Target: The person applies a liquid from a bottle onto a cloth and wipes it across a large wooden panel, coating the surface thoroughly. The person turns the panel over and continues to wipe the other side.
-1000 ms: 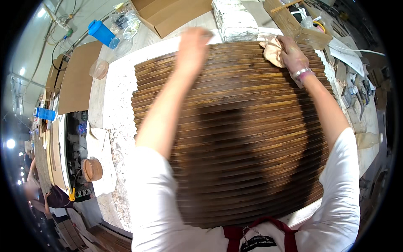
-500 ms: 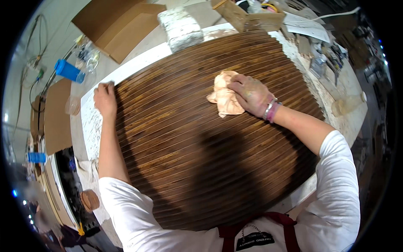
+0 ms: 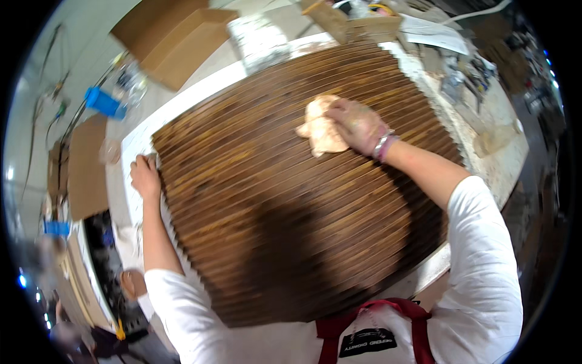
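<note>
A large dark brown slatted wooden panel [image 3: 242, 176] with a ridged surface lies across the table before me. My right hand [image 3: 362, 126] presses a crumpled peach-coloured cloth [image 3: 323, 128] onto its upper right part, fingers closed over the cloth's right side. At the panel's left edge, near the upper left corner, is my left hand [image 3: 145, 176]. Its fingers are curled in against that edge, and the fingertips are partly hidden. My shadow falls over the lower middle of the slats.
Beyond the panel are an open cardboard box [image 3: 173, 45], a white-smeared block [image 3: 259, 42] and a wooden box of odds and ends [image 3: 373, 29]. Tools and a cloudy bottle [image 3: 494, 141] line the right side. A blue cup [image 3: 104, 103] is at the far left.
The panel has turned slightly, its upper left corner shifting left and nearer to me. My left hand has come down along with it. The cloth and my right hand have moved slightly up and left.
</note>
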Demonstrator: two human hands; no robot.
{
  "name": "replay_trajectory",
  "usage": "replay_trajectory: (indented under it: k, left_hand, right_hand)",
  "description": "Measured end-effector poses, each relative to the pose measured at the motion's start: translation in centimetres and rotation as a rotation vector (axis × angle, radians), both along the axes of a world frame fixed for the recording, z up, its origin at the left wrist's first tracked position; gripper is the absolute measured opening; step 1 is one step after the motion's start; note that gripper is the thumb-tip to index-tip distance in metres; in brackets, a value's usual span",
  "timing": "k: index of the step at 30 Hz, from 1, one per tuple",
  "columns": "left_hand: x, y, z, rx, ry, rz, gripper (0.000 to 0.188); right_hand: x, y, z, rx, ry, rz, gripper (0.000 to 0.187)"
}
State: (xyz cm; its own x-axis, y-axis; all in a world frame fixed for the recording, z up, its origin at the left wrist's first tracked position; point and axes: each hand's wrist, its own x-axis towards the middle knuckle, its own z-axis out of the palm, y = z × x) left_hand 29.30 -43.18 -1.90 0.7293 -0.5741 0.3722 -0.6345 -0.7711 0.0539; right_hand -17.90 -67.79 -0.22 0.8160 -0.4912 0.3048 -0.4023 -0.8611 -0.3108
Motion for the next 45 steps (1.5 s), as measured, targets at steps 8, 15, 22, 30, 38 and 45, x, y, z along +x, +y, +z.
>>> replay_trajectory:
  k: [8,15,22,30,38,45]
  left_hand:
    - [-20.9,-9.2,-0.4,-0.159,0.040,-0.773,0.017]
    - [-2.1,8.4,0.1,-0.084,0.011,-0.072,0.017]
    - [-16.9,-1.2,2.1,-0.238,0.256,-0.744,0.019]
    - [-5.5,12.5,1.0,-0.067,0.047,-0.214,0.010]
    - [-14.5,9.7,0.4,-0.164,0.063,-0.811,0.012]
    - [-7.4,16.6,1.8,-0.231,0.106,-0.372,0.015]
  right_hand:
    - [0.4,0.6,0.2,-0.010,0.105,-0.047,0.027]
    - [0.7,1.1,0.3,-0.060,0.031,-0.018,0.026]
    - [0.9,1.4,0.2,-0.088,0.059,-0.037,0.027]
    - [0.8,0.9,-0.2,-0.122,0.067,-0.029,0.025]
    - [1.3,1.3,-0.6,-0.165,0.119,-0.075,0.027]
    - [0.9,0.7,-0.7,-0.166,0.147,-0.086,0.031]
